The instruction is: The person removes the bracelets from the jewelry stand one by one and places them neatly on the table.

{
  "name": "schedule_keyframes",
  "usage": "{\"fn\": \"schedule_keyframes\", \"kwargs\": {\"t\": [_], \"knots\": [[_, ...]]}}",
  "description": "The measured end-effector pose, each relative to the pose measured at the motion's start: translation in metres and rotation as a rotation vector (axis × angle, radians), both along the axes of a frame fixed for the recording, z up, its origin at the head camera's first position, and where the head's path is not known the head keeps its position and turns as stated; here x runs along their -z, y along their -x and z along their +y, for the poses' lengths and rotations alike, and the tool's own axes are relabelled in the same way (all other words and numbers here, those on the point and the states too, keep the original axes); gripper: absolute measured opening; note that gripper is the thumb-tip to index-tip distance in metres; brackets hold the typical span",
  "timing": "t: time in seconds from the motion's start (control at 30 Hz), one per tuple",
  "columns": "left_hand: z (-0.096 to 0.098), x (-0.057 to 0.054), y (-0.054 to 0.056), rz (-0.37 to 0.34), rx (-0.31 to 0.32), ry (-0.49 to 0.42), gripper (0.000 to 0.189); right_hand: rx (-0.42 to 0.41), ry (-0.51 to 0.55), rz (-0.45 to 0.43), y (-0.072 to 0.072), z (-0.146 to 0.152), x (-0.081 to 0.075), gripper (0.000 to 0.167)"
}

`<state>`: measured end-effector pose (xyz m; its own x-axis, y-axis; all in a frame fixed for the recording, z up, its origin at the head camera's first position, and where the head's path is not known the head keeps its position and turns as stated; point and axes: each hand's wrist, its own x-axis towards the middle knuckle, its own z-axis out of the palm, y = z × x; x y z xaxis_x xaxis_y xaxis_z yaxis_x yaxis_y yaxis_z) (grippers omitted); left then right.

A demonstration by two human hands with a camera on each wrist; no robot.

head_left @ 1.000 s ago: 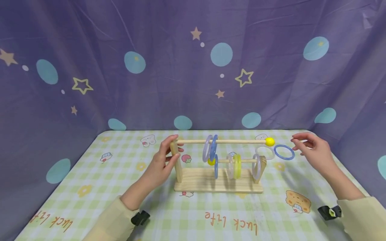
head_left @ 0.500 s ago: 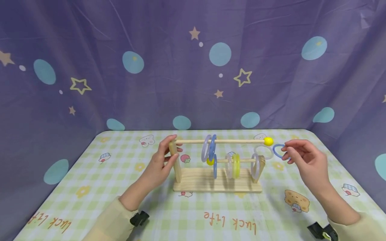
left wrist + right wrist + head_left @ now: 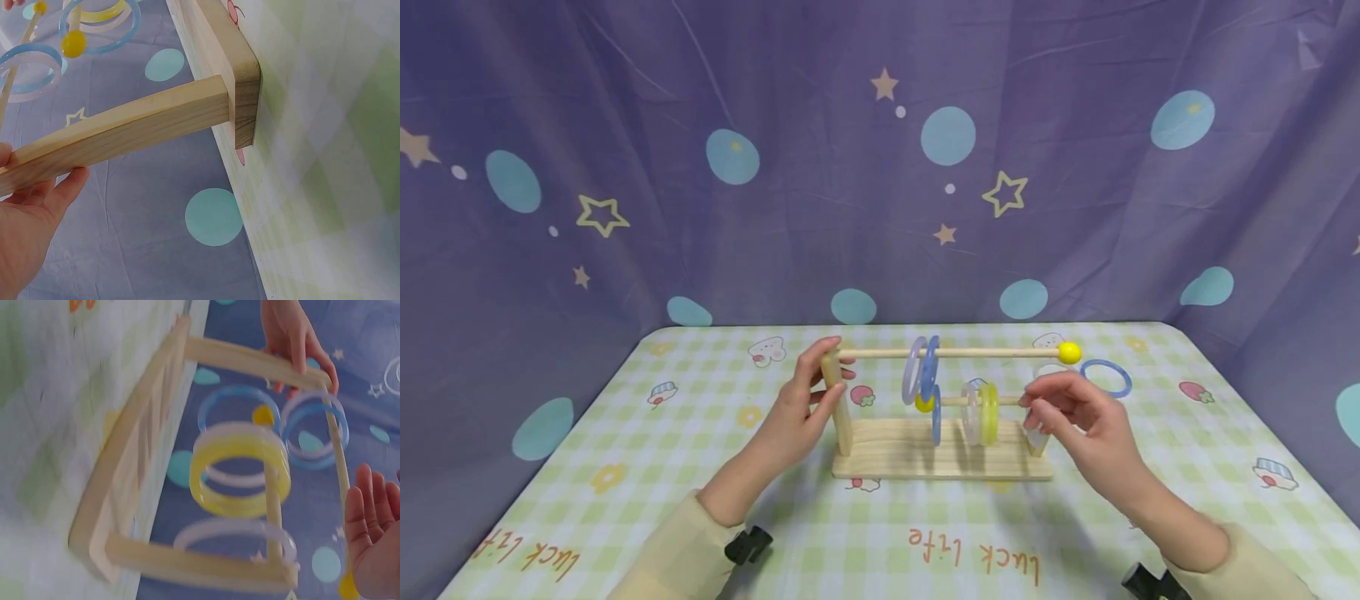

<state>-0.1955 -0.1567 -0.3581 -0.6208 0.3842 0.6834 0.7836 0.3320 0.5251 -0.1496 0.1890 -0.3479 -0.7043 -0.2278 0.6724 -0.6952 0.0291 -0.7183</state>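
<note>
A wooden ring stand [image 3: 910,458] stands on the table, with a tall post on the left and a short one on the right. My left hand [image 3: 797,408] grips the tall post [image 3: 125,125] near its top. A lilac ring and a blue ring [image 3: 929,368] hang from the upper rod [image 3: 992,353]. On the lower rod are a blue ring [image 3: 936,417], a pale ring, yellow rings [image 3: 989,414] and a pale ring [image 3: 231,531] beside the short post [image 3: 200,565]. My right hand [image 3: 1090,425] hovers near that post, fingers loosely bent, with nothing seen in it.
A blue ring [image 3: 1107,378] lies on the checked tablecloth [image 3: 775,542] behind my right hand, beside a pale ring [image 3: 1049,369] partly hidden by that hand. Yellow balls [image 3: 1070,353] cap the rods' free ends. A purple curtain [image 3: 820,167] hangs behind the table.
My right hand has moved left and nearer, from beside the loose blue ring to the short post. The left hand keeps its grip; the rings have not visibly moved.
</note>
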Motion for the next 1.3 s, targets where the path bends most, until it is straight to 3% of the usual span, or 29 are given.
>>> {"fn": "schedule_keyframes", "kwargs": {"t": [0.27, 0.47, 0.63, 0.97, 1.3], "knots": [[0.0, 0.001, -0.001, -0.008, 0.001, -0.005, 0.061, -0.081, -0.085, -0.052, 0.004, -0.035, 0.005, 0.027], [0.0, 0.0, -0.001, -0.01, 0.004, -0.006, 0.059, -0.025, -0.179, -0.111, 0.008, -0.054, 0.009, 0.031], [0.0, 0.0, -0.001, -0.011, 0.0, -0.002, 0.06, 0.006, -0.197, -0.152, 0.013, -0.066, 0.011, 0.034], [0.001, 0.001, -0.001, -0.007, 0.009, -0.006, 0.06, -0.016, -0.213, -0.226, 0.014, -0.079, 0.016, 0.034], [0.0, 0.0, 0.0, -0.008, 0.002, -0.005, 0.061, 0.012, -0.046, -0.036, 0.016, -0.076, 0.018, 0.024]]}}
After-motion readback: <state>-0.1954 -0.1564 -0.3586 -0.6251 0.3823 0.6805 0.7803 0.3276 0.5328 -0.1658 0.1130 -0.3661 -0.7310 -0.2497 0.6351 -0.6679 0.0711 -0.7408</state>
